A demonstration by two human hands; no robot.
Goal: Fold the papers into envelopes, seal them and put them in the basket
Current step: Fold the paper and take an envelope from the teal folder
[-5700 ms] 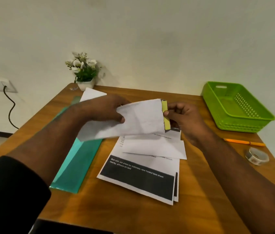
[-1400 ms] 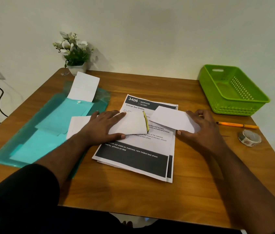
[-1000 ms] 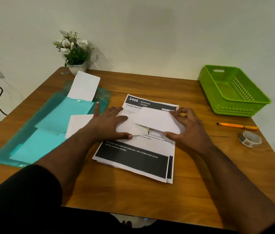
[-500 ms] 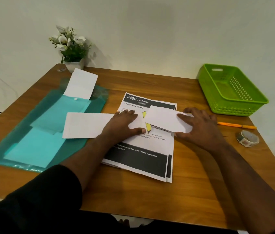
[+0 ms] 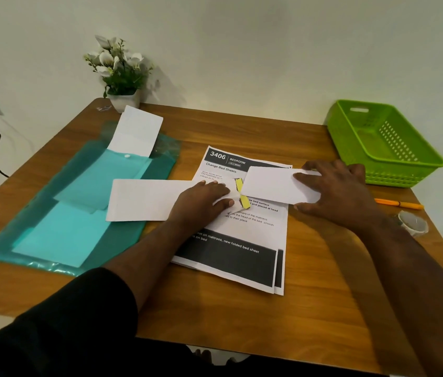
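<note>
Hands lie flat on paper in the middle of the brown wooden table (image 5: 242,322). The left hand (image 5: 201,202) presses with straight fingers on the right end of a long white envelope (image 5: 144,200), whose left part reaches over the edge of a teal transparent plastic folder (image 5: 78,213). At the fingertips of this hand the envelope's flap with a yellow adhesive strip (image 5: 242,195) stands open. The right hand (image 5: 334,191) rests on the right end of a white folded paper (image 5: 269,186), with its fingers spread and nearly straight, the thumb at the near edge. I cannot tell if any finger goes under the paper. The folded paper lies just beside the yellow strip, on its right. Both the folded paper and the right end of the envelope lie on a stack of printed sheets with black bands (image 5: 242,254).

The bright green plastic basket (image 5: 416,164) stands at the far right corner of the table, near the right hand, and nothing shows inside it. Near it, on the table, lie an orange pen (image 5: 400,204) and a small roll of clear tape (image 5: 413,223). A second white paper (image 5: 137,131) sticks out from the far end of the folder. A small white pot with white flowers (image 5: 119,74) stands at the far edge, against the wall.
</note>
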